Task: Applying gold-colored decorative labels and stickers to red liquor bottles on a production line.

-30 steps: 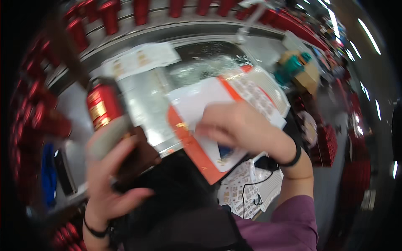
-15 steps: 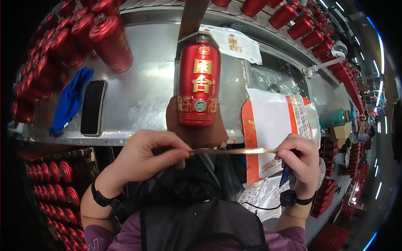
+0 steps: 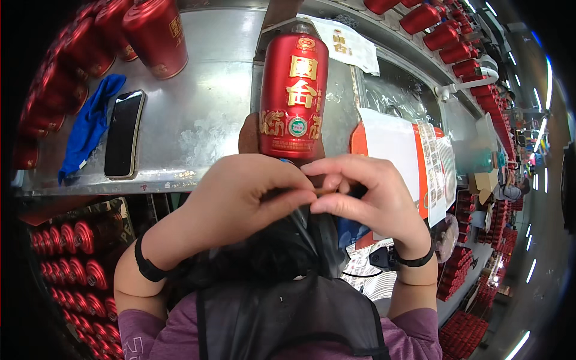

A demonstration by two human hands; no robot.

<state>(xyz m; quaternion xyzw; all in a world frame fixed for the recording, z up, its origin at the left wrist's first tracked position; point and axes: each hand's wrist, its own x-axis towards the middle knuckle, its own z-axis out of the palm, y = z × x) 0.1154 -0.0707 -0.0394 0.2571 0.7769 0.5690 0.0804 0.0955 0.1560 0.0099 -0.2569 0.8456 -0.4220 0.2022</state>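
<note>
A red bottle (image 3: 294, 96) with raised gold characters lies on its back on a brown support (image 3: 249, 135), its neck pointing away from me. Just below its base, my left hand (image 3: 249, 192) and my right hand (image 3: 375, 195) come together, fingertips pinched. A bit of a narrow gold strip (image 3: 326, 191) shows between them; my fingers hide most of it. Under my right hand hangs a dark blue item (image 3: 352, 233), whose kind I cannot make out.
On the metal bench (image 3: 192, 120) at left lie a black phone (image 3: 125, 137) and a blue cloth (image 3: 90, 132). More red bottles (image 3: 157, 36) stand at far left. White and orange sheets and sticker sheets (image 3: 390, 144) lie at right. A white pipe (image 3: 474, 84) crosses behind.
My hands have moved from wide apart, with the gold strip stretched between them, to touching near the bottle's base. The bottle appears slightly higher and tilted in view.
</note>
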